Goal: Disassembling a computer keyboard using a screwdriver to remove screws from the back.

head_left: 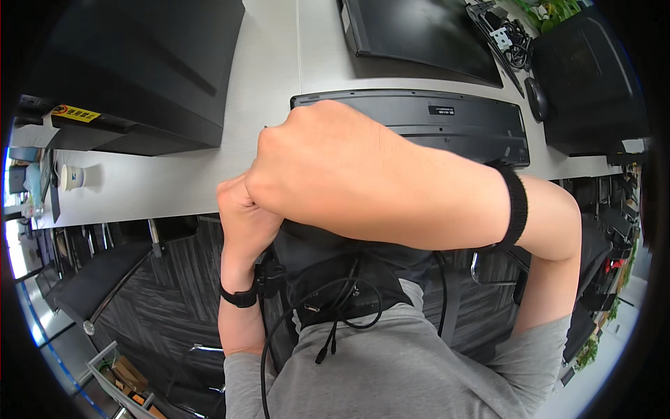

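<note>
My right hand (pixel 314 160) is closed in a fist, its back toward me, with the forearm crossing in front of my body. Close against it on the left, my left hand (pixel 241 213) is closed too, its fingers partly covered by the right hand. Whatever the two fists hold, if anything, is hidden. Beyond my right hand and forearm, a black keyboard (pixel 481 120) lies underside up on the light desk (pixel 269 84). My right forearm covers part of it.
A black monitor (pixel 419 35) lies at the back, with a mouse (pixel 536 99) and tangled cables (pixel 516 49) nearby. Black cases stand left (pixel 139 63) and right (pixel 590 84). A paper cup (pixel 72 177) sits far left. Loose cables (pixel 335 307) hang at my waist.
</note>
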{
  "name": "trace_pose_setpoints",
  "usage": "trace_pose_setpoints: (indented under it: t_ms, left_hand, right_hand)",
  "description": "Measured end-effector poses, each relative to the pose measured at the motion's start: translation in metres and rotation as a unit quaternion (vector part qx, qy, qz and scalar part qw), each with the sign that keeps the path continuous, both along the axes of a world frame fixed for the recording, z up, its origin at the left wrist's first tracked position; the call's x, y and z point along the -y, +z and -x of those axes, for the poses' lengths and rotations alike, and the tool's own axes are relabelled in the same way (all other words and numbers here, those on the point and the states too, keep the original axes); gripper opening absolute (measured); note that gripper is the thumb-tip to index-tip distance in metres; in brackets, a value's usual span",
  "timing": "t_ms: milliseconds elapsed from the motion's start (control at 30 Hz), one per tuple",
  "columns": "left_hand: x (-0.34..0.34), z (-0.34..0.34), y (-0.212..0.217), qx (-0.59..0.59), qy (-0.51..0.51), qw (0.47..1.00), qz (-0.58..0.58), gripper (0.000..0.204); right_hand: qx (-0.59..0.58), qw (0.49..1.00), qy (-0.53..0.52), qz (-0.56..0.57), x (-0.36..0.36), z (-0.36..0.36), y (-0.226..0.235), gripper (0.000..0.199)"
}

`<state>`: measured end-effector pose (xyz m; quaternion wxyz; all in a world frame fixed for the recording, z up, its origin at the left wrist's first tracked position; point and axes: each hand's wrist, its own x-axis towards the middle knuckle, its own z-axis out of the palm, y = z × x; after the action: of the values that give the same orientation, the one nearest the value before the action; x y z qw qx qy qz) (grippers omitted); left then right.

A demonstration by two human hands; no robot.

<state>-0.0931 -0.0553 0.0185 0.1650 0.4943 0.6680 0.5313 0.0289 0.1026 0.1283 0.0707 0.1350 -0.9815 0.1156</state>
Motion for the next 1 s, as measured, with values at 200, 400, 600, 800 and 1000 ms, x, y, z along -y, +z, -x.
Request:
trace_pose_setpoints:
  t_ms: [200,400,600,800,1000]
  left_hand:
    - [-0.011,-0.010,-0.007,-0.004,0.049,0.994,-0.098,0.011]
    - [-0.001,-0.002,-0.001,-0.004,0.040,0.999,-0.014,0.014]
    - [0.002,0.009,0.003,0.032,-0.053,0.998,0.013,0.012]
    - [0.000,0.002,-0.004,0.055,-0.016,0.998,-0.006,0.011]
    - [0.000,0.002,-0.006,0.025,0.035,0.999,0.003,0.016]
  right_hand:
    - [0.009,0.989,-0.150,-0.009,0.014,-0.004,-0.003,0.013]
    - [-0.050,0.994,-0.086,0.042,0.008,-0.002,0.000,0.014]
    - [-0.004,1.000,0.021,0.018,-0.002,-0.007,0.005,0.014]
    - [-0.015,0.999,-0.018,0.022,0.000,-0.001,-0.004,0.014]
    - [0.016,1.000,-0.020,-0.004,0.000,-0.002,0.006,0.012]
